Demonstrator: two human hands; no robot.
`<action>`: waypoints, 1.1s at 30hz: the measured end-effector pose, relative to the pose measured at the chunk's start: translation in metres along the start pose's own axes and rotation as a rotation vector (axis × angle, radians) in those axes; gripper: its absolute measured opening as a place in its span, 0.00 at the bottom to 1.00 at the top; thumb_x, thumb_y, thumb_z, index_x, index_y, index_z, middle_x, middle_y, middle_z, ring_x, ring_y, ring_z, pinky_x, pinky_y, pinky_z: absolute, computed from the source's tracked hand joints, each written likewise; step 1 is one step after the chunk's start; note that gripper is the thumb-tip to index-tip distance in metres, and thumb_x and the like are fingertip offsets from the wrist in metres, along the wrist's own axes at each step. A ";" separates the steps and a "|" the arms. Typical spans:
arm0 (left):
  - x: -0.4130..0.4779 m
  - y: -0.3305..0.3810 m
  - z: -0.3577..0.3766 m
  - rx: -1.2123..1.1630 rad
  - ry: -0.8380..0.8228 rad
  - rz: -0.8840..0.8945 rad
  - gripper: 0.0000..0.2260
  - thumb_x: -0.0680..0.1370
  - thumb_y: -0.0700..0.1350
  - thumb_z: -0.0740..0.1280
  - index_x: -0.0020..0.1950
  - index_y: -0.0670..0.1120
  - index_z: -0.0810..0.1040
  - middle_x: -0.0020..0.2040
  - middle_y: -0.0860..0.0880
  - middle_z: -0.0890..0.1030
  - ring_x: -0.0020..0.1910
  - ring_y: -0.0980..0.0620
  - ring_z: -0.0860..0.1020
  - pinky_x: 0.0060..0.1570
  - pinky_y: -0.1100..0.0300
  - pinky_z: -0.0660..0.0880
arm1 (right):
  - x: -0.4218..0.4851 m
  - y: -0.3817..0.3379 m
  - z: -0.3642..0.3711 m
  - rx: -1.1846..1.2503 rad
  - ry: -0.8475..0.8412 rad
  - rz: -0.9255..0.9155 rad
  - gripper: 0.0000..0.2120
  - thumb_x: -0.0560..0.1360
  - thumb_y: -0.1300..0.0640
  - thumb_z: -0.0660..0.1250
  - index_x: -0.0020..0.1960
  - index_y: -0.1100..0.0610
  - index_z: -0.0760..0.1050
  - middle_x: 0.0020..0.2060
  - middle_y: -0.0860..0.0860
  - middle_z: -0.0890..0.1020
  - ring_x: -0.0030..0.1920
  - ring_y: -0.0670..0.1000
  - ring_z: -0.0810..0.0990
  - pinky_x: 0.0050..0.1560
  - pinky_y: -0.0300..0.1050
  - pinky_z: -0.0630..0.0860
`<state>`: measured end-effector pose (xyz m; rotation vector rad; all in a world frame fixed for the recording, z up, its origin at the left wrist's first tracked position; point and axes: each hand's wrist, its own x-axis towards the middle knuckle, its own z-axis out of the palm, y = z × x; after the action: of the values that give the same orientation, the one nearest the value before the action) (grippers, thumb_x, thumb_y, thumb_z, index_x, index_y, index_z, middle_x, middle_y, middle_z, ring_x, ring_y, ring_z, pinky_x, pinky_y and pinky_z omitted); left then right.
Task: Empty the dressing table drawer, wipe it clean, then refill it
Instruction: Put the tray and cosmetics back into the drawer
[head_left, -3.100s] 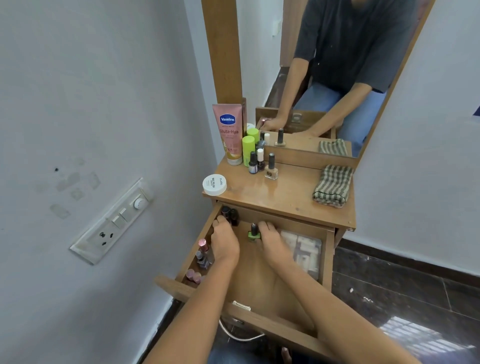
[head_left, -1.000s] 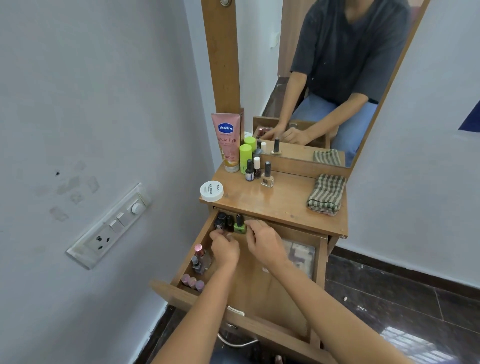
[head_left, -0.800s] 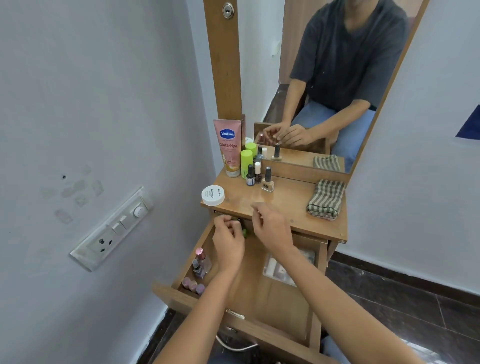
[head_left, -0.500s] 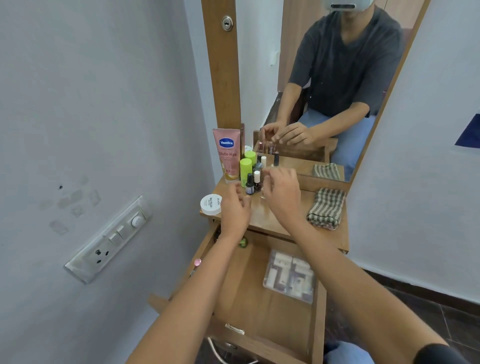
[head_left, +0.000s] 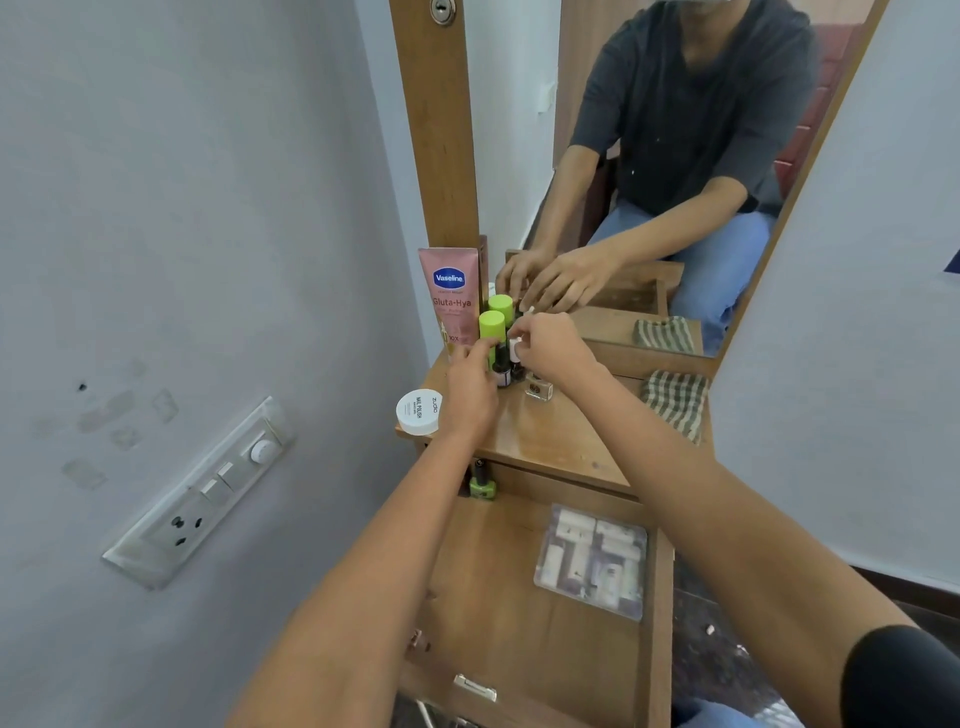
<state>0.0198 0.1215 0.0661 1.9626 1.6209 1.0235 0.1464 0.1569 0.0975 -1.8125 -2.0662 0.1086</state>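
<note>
Behind the left hand and right hand, half-hidden nail-polish bottles

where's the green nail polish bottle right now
In the head view the green nail polish bottle stands at the back left of the open drawer, just under the tabletop edge, beside the left forearm.

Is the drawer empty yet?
Not empty: the open drawer holds a green nail polish bottle at its back and a clear case.
</note>
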 end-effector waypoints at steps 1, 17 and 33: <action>0.001 0.000 0.000 -0.007 0.003 0.002 0.21 0.76 0.32 0.61 0.67 0.46 0.72 0.62 0.43 0.73 0.61 0.44 0.71 0.57 0.55 0.69 | 0.000 0.000 0.001 0.015 0.008 0.009 0.13 0.74 0.60 0.62 0.57 0.55 0.80 0.52 0.55 0.83 0.55 0.59 0.79 0.58 0.52 0.74; -0.003 0.005 0.002 -0.057 0.121 -0.124 0.05 0.78 0.37 0.61 0.53 0.43 0.69 0.45 0.47 0.76 0.42 0.49 0.72 0.39 0.59 0.65 | -0.003 -0.010 -0.006 -0.064 -0.014 -0.005 0.08 0.71 0.63 0.65 0.49 0.54 0.77 0.47 0.55 0.81 0.53 0.58 0.77 0.51 0.48 0.71; -0.086 -0.007 -0.045 -0.284 0.235 -0.356 0.09 0.78 0.35 0.57 0.57 0.42 0.69 0.51 0.43 0.79 0.46 0.47 0.75 0.41 0.60 0.67 | -0.050 -0.039 -0.010 -0.158 -0.116 -0.221 0.08 0.74 0.58 0.64 0.52 0.50 0.72 0.51 0.51 0.79 0.56 0.54 0.73 0.50 0.47 0.63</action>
<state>-0.0238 0.0342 0.0659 1.3523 1.7514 1.2865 0.1176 0.1000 0.1073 -1.6859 -2.4025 -0.0103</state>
